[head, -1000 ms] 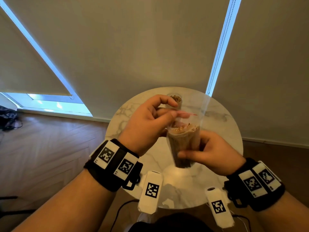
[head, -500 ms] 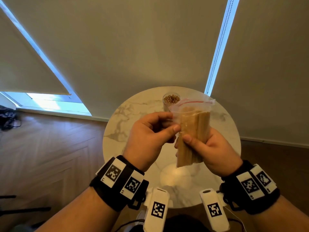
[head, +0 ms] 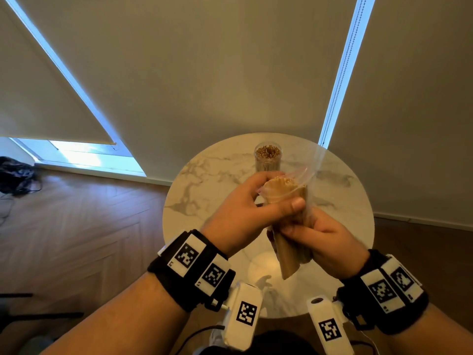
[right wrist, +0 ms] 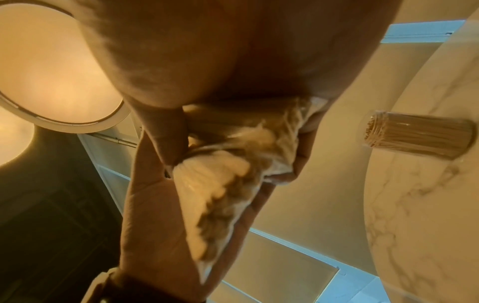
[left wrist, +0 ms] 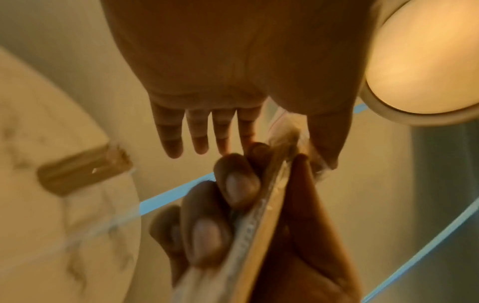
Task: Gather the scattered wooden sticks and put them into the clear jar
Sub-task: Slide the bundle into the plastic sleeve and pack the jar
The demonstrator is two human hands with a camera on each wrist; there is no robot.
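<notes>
The thin pale wooden sticks [head: 291,242] sat bundled inside a clear zip-top plastic bag [head: 305,175], held in mid-air at centre frame of the head view, above the round white marble table [head: 204,201].

Left to right: the left hand [head: 245,208] was curled round the bag's upper end, thumb laid across the front just under the mouth, fingers wrapped behind. A second earlier it only pinched the bag's lip; half a second earlier the bag stood more upright. The mouth now gaped, stick ends showing. The right hand [head: 325,242] gripped the lower half of the bundle, fingers and thumb closed round it through the plastic; the right wrist view showed the crumpled bag [right wrist: 233,164] pressed into the palm.

The clear cylindrical plastic jar [head: 268,160] stood upright at upper centre, behind the hands and apart from them, already dense with sticks [right wrist: 414,135].

Judgement: bag opened, contents ready for transfer. The jar looked nearly full, so sticks might spill.
</notes>
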